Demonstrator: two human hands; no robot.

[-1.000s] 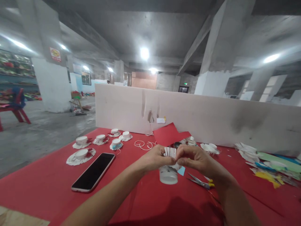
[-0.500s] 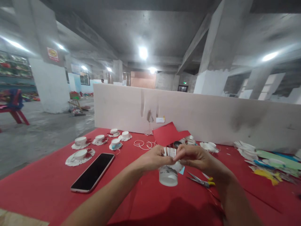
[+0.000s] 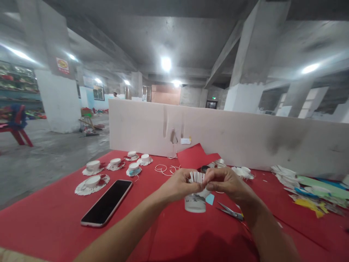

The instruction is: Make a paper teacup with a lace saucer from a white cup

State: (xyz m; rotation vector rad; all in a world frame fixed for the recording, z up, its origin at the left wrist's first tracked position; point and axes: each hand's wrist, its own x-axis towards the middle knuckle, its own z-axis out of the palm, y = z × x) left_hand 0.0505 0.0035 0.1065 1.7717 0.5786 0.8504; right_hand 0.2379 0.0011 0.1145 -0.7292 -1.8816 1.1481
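Note:
A white paper cup (image 3: pixel 195 204) with a grey printed pattern hangs over the red tabletop, its base toward me. Narrow strips are cut into its upper side and stand up in a row. My left hand (image 3: pixel 178 185) is closed around the cup, thumb across its front. At the right end of the strips, my right hand (image 3: pixel 226 182) pinches the strip edge between thumb and fingers; the fingertips partly hide it. Scissors (image 3: pixel 231 212) with yellow handles lie with parted blades below my right hand, whose wrist covers part of them. A small light-blue paper piece (image 3: pixel 209 198) shows beside the cup.
Several cut cups with frilled rims (image 3: pixel 92 181) stand at the left, near a phone (image 3: pixel 107 203). White string (image 3: pixel 161 168) and red paper (image 3: pixel 195 154) lie farther back. Paper scraps (image 3: pixel 308 202) spread at the right. A pale partition (image 3: pixel 141 123) borders the table's far side.
My right hand has shifted slightly along the strips, and the cup has tilted a little. More of the light-blue paper piece shows. My left hand keeps its hold.

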